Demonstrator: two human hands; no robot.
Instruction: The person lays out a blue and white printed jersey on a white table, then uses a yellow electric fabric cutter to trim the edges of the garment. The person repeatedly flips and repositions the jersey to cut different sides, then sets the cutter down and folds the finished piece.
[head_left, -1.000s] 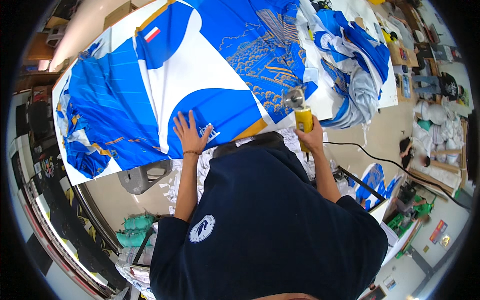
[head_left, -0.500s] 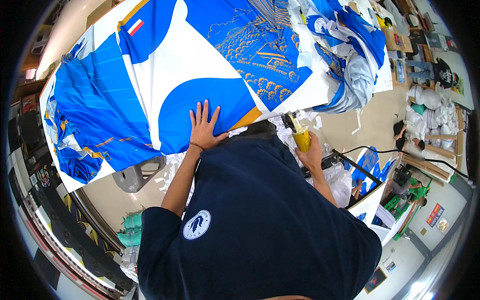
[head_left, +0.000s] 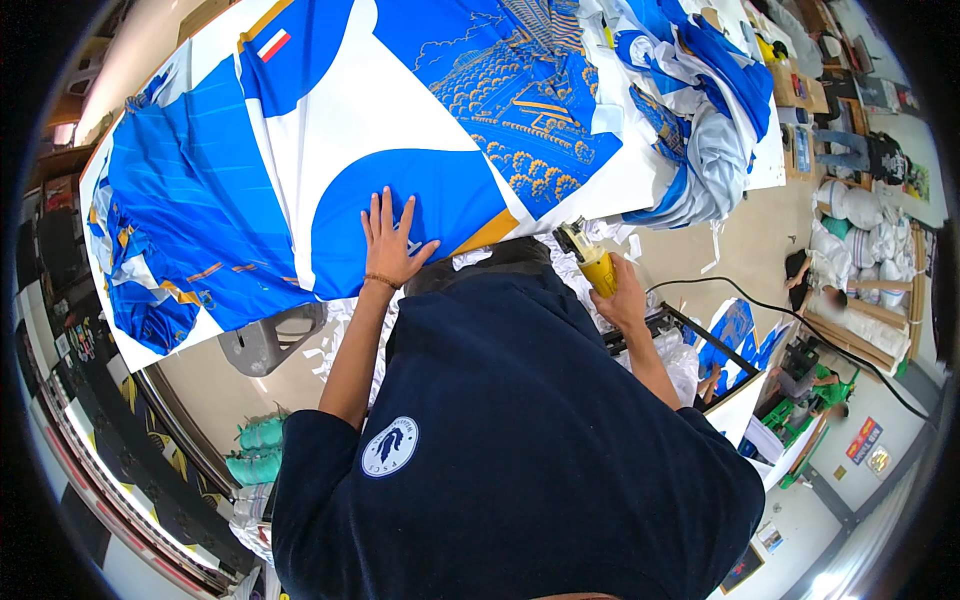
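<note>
My left hand [head_left: 392,240] lies spread on a blue-and-white printed fabric [head_left: 350,90] with orange bands and line drawings, near the front edge of a white table [head_left: 630,195]. My right hand [head_left: 618,295] grips a yellow power cutter [head_left: 595,270] with a metal head, held tilted just beyond the table's front edge. A black cord runs from near this hand toward the right. Crumpled blue and white fabric [head_left: 135,290] bunches at the table's left end, and another heap [head_left: 715,130] at its right end.
White paper scraps [head_left: 340,355] and a grey plastic stool [head_left: 262,345] are under the table. Teal bundles [head_left: 255,465] sit lower left. At right are white sacks [head_left: 855,250], blue printed pieces [head_left: 730,340] on another surface, and several people [head_left: 830,390] in the background.
My right hand and the cutter have dropped from over the fabric to beyond the table edge, the head tilting leftward. My left hand shifted slightly. The view moved, so the table sits farther left.
</note>
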